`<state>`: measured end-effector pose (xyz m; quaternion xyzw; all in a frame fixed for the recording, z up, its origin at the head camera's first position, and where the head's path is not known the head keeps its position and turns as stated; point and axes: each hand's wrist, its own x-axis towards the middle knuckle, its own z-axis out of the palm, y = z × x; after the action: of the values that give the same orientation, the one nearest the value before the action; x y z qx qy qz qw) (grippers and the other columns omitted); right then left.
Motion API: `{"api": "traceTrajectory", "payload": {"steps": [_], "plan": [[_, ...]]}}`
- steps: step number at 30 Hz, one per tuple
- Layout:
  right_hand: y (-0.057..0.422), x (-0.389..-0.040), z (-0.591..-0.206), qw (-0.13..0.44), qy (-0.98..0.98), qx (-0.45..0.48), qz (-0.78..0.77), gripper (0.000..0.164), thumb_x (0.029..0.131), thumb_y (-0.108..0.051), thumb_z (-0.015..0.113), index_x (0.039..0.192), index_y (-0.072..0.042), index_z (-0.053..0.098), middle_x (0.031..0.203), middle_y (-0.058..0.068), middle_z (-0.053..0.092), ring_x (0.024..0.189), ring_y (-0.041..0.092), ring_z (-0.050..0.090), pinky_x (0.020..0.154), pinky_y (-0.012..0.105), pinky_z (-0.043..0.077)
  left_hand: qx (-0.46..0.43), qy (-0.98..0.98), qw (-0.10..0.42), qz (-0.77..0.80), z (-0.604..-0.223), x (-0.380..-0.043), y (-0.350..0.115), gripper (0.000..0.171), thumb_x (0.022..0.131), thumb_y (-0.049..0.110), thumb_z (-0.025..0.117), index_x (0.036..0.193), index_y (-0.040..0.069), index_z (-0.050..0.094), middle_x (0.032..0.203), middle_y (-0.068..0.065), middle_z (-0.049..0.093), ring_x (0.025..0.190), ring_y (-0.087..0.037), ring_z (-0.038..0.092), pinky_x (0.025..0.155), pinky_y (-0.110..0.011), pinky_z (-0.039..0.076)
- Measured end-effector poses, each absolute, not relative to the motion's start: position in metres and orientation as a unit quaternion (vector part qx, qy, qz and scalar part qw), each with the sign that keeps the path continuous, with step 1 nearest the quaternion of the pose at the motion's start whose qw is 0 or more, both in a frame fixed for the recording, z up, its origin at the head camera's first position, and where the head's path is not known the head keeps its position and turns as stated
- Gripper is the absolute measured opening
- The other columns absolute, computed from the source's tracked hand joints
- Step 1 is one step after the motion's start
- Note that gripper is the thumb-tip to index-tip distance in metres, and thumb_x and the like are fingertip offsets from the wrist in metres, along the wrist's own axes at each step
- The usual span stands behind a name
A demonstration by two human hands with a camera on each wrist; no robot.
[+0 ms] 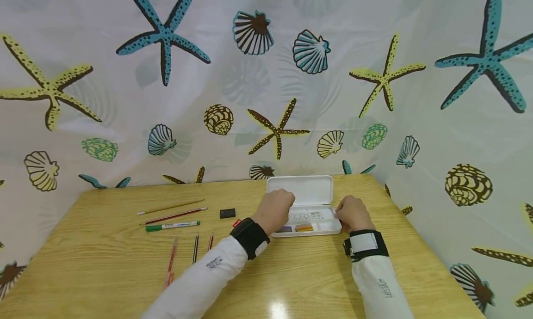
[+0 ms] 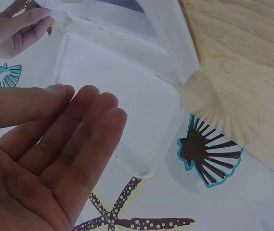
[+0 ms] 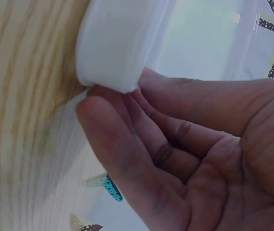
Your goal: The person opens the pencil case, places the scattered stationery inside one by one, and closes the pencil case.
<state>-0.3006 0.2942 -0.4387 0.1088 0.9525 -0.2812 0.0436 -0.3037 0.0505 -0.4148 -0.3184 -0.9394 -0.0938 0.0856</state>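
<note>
A white plastic pencil case (image 1: pixel 331 212) lies with its lid (image 1: pixel 310 189) raised at the back. Inside its tray are an orange-yellow block (image 1: pixel 304 228) and a purplish block (image 1: pixel 285 229), perhaps erasers. My right hand (image 1: pixel 355 212) pinches the case's right end between thumb and fingers, as the right wrist view shows at the white wall (image 3: pixel 112 43). Over the left part of the case is my left hand (image 1: pixel 273 210), hiding that part. In the left wrist view its fingers (image 2: pixel 86 154) are loosely bent, with nothing held, in front of the lid.
To the left lie a yellowish pencil (image 1: pixel 170 207), a red pencil (image 1: pixel 175 215), a green-capped marker (image 1: pixel 172 226), a dark pencil (image 1: pixel 195 248) and several red pens or pencils. A black eraser (image 1: pixel 227 213) sits left of the case. A patterned cloth (image 1: pixel 275 78) rises behind the table.
</note>
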Motion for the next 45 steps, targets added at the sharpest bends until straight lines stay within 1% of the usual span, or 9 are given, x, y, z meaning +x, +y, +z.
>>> {"api": "traceTrajectory", "payload": {"steps": [9, 14, 16, 20, 22, 30, 35, 37, 45], "plan": [[0.294, -0.298, -0.436, 0.053, 0.952, 0.111, -0.280, 0.009, 0.094, -0.001, 0.068, 0.094, 0.007, 0.070, 0.082, 0.017, 0.064, 0.070, 0.027, 0.061, 0.057, 0.032, 0.049, -0.312, -0.940, 0.083, -0.108, -0.402, -0.305, 0.029, 0.010, 0.093, -0.001, 0.071, 0.092, 0.007, 0.077, 0.085, -0.005, 0.073, 0.073, -0.016, 0.068, 0.063, -0.030, 0.056], [0.293, -0.298, -0.434, 0.050, 0.953, 0.109, -0.278, 0.009, 0.093, -0.002, 0.068, 0.093, 0.007, 0.071, 0.081, 0.016, 0.065, 0.068, 0.026, 0.061, 0.056, 0.032, 0.048, -0.302, -0.942, 0.078, -0.125, -0.401, -0.308, 0.014, 0.009, 0.094, -0.002, 0.070, 0.092, 0.005, 0.076, 0.087, -0.006, 0.073, 0.075, -0.017, 0.068, 0.066, -0.032, 0.057], [0.292, -0.298, -0.435, 0.051, 0.953, 0.109, -0.279, 0.009, 0.093, -0.002, 0.068, 0.094, 0.007, 0.071, 0.081, 0.016, 0.065, 0.067, 0.026, 0.062, 0.056, 0.031, 0.048, -0.293, -0.944, 0.071, -0.131, -0.404, -0.311, 0.006, 0.009, 0.094, -0.002, 0.069, 0.094, 0.004, 0.076, 0.088, -0.006, 0.073, 0.075, -0.017, 0.066, 0.069, -0.033, 0.057], [0.292, -0.298, -0.435, 0.052, 0.953, 0.106, -0.280, 0.010, 0.093, -0.002, 0.068, 0.094, 0.008, 0.071, 0.081, 0.017, 0.065, 0.069, 0.027, 0.062, 0.056, 0.031, 0.048, -0.272, -0.950, 0.062, -0.141, -0.414, -0.322, -0.013, 0.010, 0.093, -0.004, 0.068, 0.087, 0.003, 0.071, 0.082, -0.005, 0.066, 0.071, -0.016, 0.057, 0.068, -0.034, 0.053], [0.292, -0.299, -0.434, 0.052, 0.954, 0.108, -0.276, 0.010, 0.094, -0.002, 0.068, 0.095, 0.008, 0.071, 0.082, 0.017, 0.065, 0.070, 0.028, 0.062, 0.056, 0.031, 0.048, -0.261, -0.953, 0.054, -0.145, -0.417, -0.327, -0.023, 0.011, 0.093, -0.005, 0.068, 0.085, 0.003, 0.069, 0.081, -0.006, 0.065, 0.071, -0.017, 0.056, 0.068, -0.035, 0.053], [0.293, -0.299, -0.434, 0.053, 0.953, 0.112, -0.278, 0.009, 0.094, -0.002, 0.068, 0.094, 0.007, 0.070, 0.081, 0.017, 0.064, 0.070, 0.028, 0.061, 0.057, 0.032, 0.048, -0.229, -0.959, 0.027, -0.162, -0.423, -0.334, -0.055, 0.013, 0.093, -0.006, 0.068, 0.084, 0.003, 0.067, 0.084, -0.007, 0.067, 0.075, -0.020, 0.061, 0.072, -0.038, 0.054], [0.293, -0.299, -0.435, 0.052, 0.952, 0.110, -0.280, 0.009, 0.094, -0.002, 0.068, 0.093, 0.007, 0.070, 0.081, 0.016, 0.064, 0.069, 0.027, 0.061, 0.056, 0.031, 0.048, -0.224, -0.961, 0.015, -0.165, -0.424, -0.334, -0.071, 0.005, 0.092, -0.007, 0.070, 0.093, -0.002, 0.069, 0.094, -0.014, 0.070, 0.088, -0.028, 0.069, 0.079, -0.042, 0.057], [0.292, -0.298, -0.434, 0.051, 0.952, 0.110, -0.280, 0.009, 0.094, -0.002, 0.068, 0.093, 0.007, 0.070, 0.081, 0.017, 0.064, 0.069, 0.027, 0.062, 0.056, 0.031, 0.048, -0.225, -0.961, 0.013, -0.158, -0.424, -0.336, -0.075, 0.006, 0.091, -0.007, 0.071, 0.096, -0.005, 0.071, 0.097, -0.016, 0.071, 0.092, -0.031, 0.070, 0.081, -0.043, 0.058], [0.291, -0.297, -0.433, 0.052, 0.951, 0.111, -0.283, 0.008, 0.094, -0.002, 0.069, 0.092, 0.006, 0.069, 0.080, 0.016, 0.063, 0.068, 0.026, 0.061, 0.056, 0.031, 0.047, -0.221, -0.965, -0.007, -0.139, -0.436, -0.344, -0.085, 0.006, 0.091, -0.003, 0.074, 0.093, -0.006, 0.070, 0.088, -0.012, 0.067, 0.084, -0.026, 0.066, 0.077, -0.041, 0.055]]}}
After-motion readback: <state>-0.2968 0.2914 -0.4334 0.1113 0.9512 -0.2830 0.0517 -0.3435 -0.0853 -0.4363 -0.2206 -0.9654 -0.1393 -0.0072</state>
